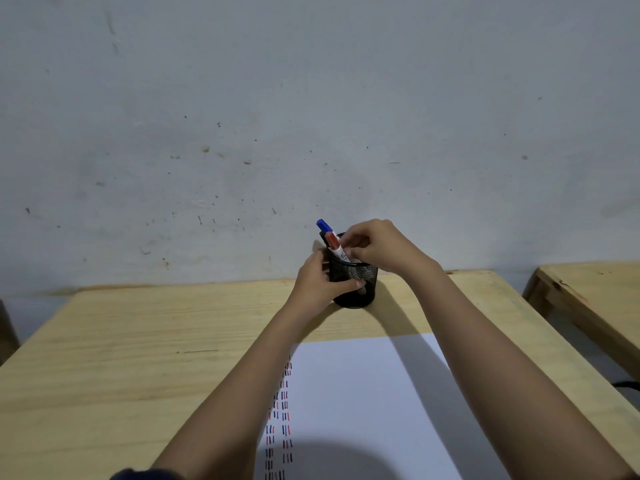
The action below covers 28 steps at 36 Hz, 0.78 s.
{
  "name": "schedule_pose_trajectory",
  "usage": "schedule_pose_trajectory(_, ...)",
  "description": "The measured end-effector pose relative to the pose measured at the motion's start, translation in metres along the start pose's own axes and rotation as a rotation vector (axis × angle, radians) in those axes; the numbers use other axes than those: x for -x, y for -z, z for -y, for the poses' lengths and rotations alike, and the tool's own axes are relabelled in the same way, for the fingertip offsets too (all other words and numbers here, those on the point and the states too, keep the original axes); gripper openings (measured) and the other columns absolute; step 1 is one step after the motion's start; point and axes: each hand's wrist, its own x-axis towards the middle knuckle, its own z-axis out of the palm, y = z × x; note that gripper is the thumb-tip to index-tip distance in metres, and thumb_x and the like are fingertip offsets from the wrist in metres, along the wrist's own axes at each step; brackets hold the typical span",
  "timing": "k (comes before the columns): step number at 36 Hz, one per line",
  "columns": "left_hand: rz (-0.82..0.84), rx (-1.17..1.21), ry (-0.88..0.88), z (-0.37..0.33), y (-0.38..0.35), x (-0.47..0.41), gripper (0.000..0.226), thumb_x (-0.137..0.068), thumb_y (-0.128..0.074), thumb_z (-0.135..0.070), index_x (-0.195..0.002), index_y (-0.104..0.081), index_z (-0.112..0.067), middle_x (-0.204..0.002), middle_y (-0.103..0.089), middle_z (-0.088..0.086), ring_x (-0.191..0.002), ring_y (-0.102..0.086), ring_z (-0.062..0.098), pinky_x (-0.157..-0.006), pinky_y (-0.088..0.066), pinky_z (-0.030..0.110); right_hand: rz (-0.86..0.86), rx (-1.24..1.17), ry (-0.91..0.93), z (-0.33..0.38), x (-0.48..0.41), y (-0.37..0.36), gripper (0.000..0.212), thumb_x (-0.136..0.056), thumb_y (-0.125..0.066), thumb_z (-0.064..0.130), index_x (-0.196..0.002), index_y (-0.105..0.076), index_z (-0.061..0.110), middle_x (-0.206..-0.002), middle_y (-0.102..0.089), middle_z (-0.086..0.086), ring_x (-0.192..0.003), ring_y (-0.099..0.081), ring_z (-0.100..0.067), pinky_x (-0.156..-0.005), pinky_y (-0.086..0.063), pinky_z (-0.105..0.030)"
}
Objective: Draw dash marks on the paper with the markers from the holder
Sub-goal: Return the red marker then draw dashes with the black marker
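Note:
A black mesh holder (360,277) stands on the wooden table near the wall. My left hand (320,280) wraps around its left side and steadies it. My right hand (375,245) is above its rim, fingers pinched on the white barrel of the red-capped marker (335,244), which leans out to the left. A blue-capped marker (323,224) and a black-capped one stick up behind it. The white paper (363,393) lies in front of me, with columns of red, black and blue dash marks (282,410) along its left edge, partly hidden by my left forearm.
The wooden table (138,341) stands against a scuffed grey wall. A second wooden table (595,299) stands to the right across a narrow gap. A dark cable (627,384) lies at the right edge.

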Motion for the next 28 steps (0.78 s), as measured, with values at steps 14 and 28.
schedule_pose_trajectory(14,0.028,0.089,0.031,-0.007,0.006,0.0,0.059,-0.055,-0.089,-0.013,-0.106,-0.06,-0.022,-0.112,-0.067,0.005,-0.107,-0.065,0.023,-0.09,-0.053,0.053,0.049,-0.015,0.071,0.006,-0.008,0.004,0.048,-0.079,-0.049,-0.004,-0.066,-0.06,0.041,-0.105,-0.072,-0.004,-0.1,-0.065,-0.015,-0.075,-0.046,-0.019)
schedule_pose_trajectory(28,0.005,-0.048,-0.01,-0.004,0.009,0.004,0.063,-0.063,-0.086,-0.012,-0.118,-0.055,-0.017,-0.115,-0.064,0.003,-0.106,-0.064,0.019,-0.092,-0.054,0.036,0.008,-0.032,0.089,-0.007,-0.014,-0.008,0.019,-0.087,-0.062,0.011,-0.105,-0.067,0.008,-0.098,-0.059,-0.002,-0.089,-0.055,-0.015,-0.075,-0.042,-0.015)
